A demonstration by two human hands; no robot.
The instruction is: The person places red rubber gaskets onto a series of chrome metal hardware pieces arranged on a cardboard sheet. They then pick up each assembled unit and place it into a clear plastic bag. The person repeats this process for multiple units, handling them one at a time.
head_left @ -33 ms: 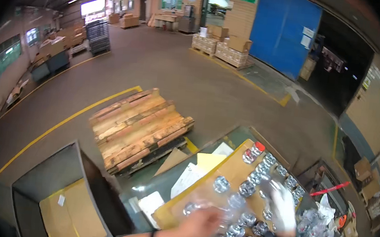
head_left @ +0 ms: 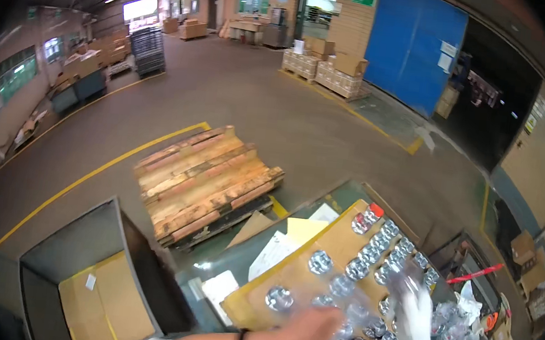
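Note:
My left hand (head_left: 317,325), bare with a black wristband, reaches in from the lower edge and grips a clear plastic bag (head_left: 346,290). The bag is blurred by motion. My right hand (head_left: 415,318), in a white glove with a dark watch at the wrist, holds the bag's right end. Under both hands a brown cardboard sheet (head_left: 338,240) lies on a green-topped table (head_left: 226,261). Rows of shiny round metal parts (head_left: 370,250) stand on the sheet, and one at its far end has a red cap (head_left: 376,210).
Loose papers (head_left: 277,250) lie on the table left of the sheet. Crumpled clear bags (head_left: 462,323) pile up at the right. A grey bin lined with cardboard (head_left: 98,284) stands at the lower left, a wooden pallet (head_left: 208,180) on the floor beyond. Stacked boxes (head_left: 336,70) sit by a blue door.
Both hands and the clear bag have shifted a little to the right over the cardboard sheet.

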